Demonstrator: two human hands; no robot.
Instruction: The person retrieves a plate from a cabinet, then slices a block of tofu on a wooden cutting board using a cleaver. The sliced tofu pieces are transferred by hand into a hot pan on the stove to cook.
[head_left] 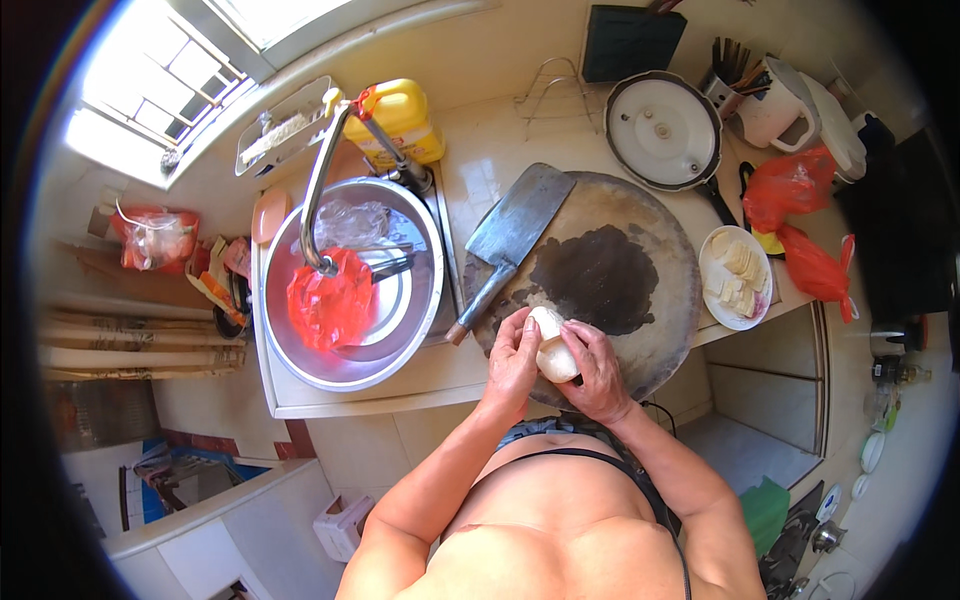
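At the near edge of the round chopping board (665, 300), a pale whitish lump (555, 362) is held between both hands; its exact kind cannot be made out. My left hand (512, 358) pinches it from the left, and my right hand (599, 375) is curled round its right side. Just beyond my left hand lies a cleaver (522, 218), its wide blade on the board's far left and its handle pointing toward me over the rim. A dark wet patch (595, 278) marks the middle of the board.
Left of the board, a metal basin (432, 300) holds a red plastic bag (330, 300) under the faucet (318, 195). To the right stand a plate (715, 300) with pale slices, a lidded pan (663, 130) and red bags (795, 190). A yellow jug (405, 125) stands behind the faucet.
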